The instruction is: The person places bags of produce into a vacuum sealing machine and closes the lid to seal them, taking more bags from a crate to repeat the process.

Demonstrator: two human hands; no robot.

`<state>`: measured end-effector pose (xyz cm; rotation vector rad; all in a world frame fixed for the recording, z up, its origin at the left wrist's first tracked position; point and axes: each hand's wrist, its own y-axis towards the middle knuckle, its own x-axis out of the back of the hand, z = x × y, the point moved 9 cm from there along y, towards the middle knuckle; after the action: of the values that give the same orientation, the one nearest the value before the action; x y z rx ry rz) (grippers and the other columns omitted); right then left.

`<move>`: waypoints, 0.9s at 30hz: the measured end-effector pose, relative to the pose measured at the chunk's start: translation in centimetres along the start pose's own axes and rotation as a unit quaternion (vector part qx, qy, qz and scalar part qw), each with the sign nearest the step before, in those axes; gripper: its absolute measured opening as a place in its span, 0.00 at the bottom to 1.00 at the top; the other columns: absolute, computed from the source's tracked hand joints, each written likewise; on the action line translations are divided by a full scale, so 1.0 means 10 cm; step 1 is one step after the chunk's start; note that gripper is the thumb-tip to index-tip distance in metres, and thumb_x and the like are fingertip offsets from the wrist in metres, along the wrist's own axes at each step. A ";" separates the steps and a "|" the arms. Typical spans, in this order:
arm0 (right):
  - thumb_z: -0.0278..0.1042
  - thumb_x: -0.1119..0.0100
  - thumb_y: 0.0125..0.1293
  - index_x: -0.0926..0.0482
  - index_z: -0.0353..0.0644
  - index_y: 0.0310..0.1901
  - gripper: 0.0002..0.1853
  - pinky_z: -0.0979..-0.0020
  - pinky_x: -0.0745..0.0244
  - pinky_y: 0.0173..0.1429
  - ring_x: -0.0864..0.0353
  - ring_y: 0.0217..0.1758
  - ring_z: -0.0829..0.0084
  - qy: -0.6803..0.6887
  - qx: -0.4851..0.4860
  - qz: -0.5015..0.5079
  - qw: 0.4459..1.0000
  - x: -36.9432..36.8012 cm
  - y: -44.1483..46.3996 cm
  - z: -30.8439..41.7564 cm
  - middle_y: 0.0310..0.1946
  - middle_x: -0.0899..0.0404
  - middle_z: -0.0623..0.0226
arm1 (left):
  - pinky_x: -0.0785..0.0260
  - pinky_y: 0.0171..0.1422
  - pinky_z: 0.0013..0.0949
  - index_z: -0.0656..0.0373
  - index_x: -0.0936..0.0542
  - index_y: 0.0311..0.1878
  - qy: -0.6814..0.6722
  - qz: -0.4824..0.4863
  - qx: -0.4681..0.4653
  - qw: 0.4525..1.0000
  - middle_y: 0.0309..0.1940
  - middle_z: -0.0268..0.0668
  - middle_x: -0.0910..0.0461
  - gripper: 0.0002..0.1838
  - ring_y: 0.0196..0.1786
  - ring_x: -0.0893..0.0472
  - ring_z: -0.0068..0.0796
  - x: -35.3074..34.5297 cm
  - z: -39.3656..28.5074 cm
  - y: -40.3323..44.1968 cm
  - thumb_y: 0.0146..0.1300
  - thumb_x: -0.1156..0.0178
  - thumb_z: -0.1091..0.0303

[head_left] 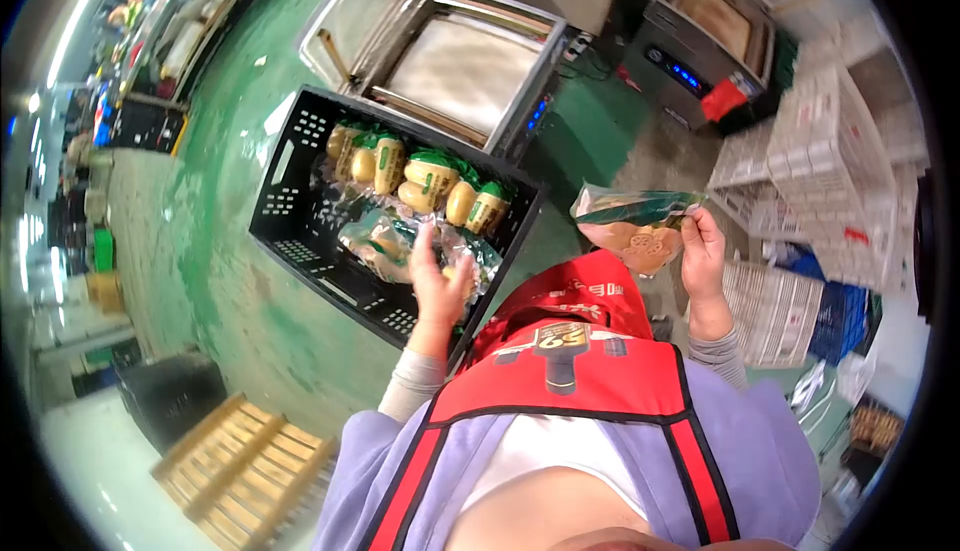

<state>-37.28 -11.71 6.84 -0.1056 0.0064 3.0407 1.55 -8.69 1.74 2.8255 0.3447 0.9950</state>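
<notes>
My right hand (703, 246) pinches the top corner of a clear plastic bag (640, 241) with a green band and pale round slices inside, held out to the right of the red apron. Over the black crate (310, 251) is my left hand (438, 276), its fingers apart, beside a loose clear bag (385, 241) of pale contents. Whether it touches that bag is not clear. Along the crate's far side lie several yellowish packages (430, 181) with green tops.
Behind the crate stands an open vacuum-sealing machine (465, 66). A second machine (700, 41) is at the upper right, with white plastic crates (830, 161) below it. A wooden pallet (240, 471) lies at the lower left, near a black bin (172, 396).
</notes>
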 end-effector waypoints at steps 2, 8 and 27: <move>0.25 0.54 0.67 0.27 0.38 0.38 0.05 0.83 0.39 0.49 0.34 0.42 0.86 -0.051 0.009 0.055 0.997 -0.02 0.14 0.04 0.36 0.30 0.76 | 0.48 0.67 0.43 0.64 0.40 0.63 -0.032 0.016 -0.035 0.999 0.61 0.50 0.38 0.44 0.62 0.37 0.50 -0.24 -0.52 -0.10 0.43 0.29 0.60; 0.23 0.53 0.64 0.28 0.35 0.36 0.04 0.82 0.39 0.43 0.34 0.37 0.83 0.018 0.009 0.224 0.974 -0.50 1.37 0.01 0.32 0.33 0.73 | 0.45 0.66 0.38 0.61 0.40 0.63 -0.273 0.195 0.024 0.942 0.63 0.45 0.41 0.42 0.62 0.36 0.43 -1.20 -1.23 0.76 0.43 0.30 0.70; 0.30 0.47 0.65 0.22 0.38 0.38 0.07 0.82 0.32 0.44 0.27 0.38 0.84 0.232 -0.078 0.304 0.921 -1.35 3.84 0.22 0.35 0.23 0.74 | 0.39 0.41 0.23 0.57 0.30 0.23 -0.328 -0.052 0.064 0.941 0.29 0.29 0.30 0.14 0.34 0.32 0.18 -1.26 -1.30 2.68 0.44 0.30 0.76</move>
<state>-27.84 -51.26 9.96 -1.0118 -0.2063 3.5205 -11.59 -37.20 9.37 2.9963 0.4751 -0.0226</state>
